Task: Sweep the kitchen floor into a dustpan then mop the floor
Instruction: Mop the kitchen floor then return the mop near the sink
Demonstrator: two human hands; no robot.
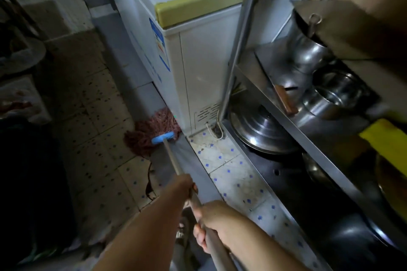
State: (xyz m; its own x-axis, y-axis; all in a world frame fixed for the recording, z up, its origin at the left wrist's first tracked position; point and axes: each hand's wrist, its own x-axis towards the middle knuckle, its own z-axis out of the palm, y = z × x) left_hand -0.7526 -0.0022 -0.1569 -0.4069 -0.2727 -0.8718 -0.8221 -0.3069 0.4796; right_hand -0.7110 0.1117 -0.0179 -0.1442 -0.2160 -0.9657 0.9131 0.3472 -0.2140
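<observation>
A string mop with a reddish-brown head (152, 132) and a blue clamp (163, 137) lies on the tiled floor (103, 121), pressed against the bottom corner of a white chest freezer (198, 68). Its pale handle (172, 158) runs back toward me. My left hand (184, 186) grips the handle further down. My right hand (214, 222) grips it closer to me. No broom or dustpan is in view.
A steel rack (286, 121) on the right holds a kettle (308, 50), bowls (337, 90) and a large lid (257, 130). A grey raised strip (187, 160) runs along the floor. Dark bags and clutter (22, 116) line the left. A foot (184, 226) shows below the handle.
</observation>
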